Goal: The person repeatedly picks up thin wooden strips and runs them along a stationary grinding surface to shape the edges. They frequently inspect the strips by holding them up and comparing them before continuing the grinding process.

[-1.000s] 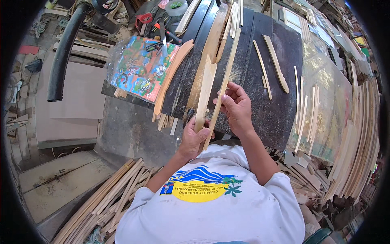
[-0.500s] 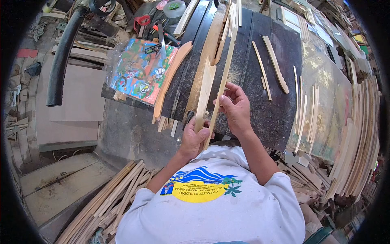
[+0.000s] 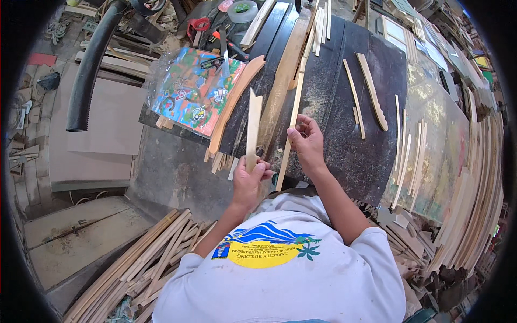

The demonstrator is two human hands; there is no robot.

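Note:
My left hand (image 3: 249, 183) grips a short pale wooden piece (image 3: 252, 126) with a forked tip, held upright over the dark worktop (image 3: 344, 161). My right hand (image 3: 306, 144) pinches a long, narrow wooden strip (image 3: 297, 99), which angles from near my body toward the far side of the worktop. A long wooden board (image 3: 283, 75) lies beyond my hands. Left of it is a curved light-brown piece (image 3: 233, 102); at the right lie a shaped piece (image 3: 371, 91) and thin strips (image 3: 351, 91).
A colourful printed sheet in plastic (image 3: 191, 89), cutting tools (image 3: 224, 56) and a tape roll (image 3: 242, 9) lie at the back left. A black hose (image 3: 89, 86) hangs at the left. Wood stacks stand at right (image 3: 474, 194) and lie below left (image 3: 134, 269).
My left hand and the short piece have moved left, away from the long strip, with the piece more upright. My right hand has shifted slightly down with the strip, whose near end swung rightward.

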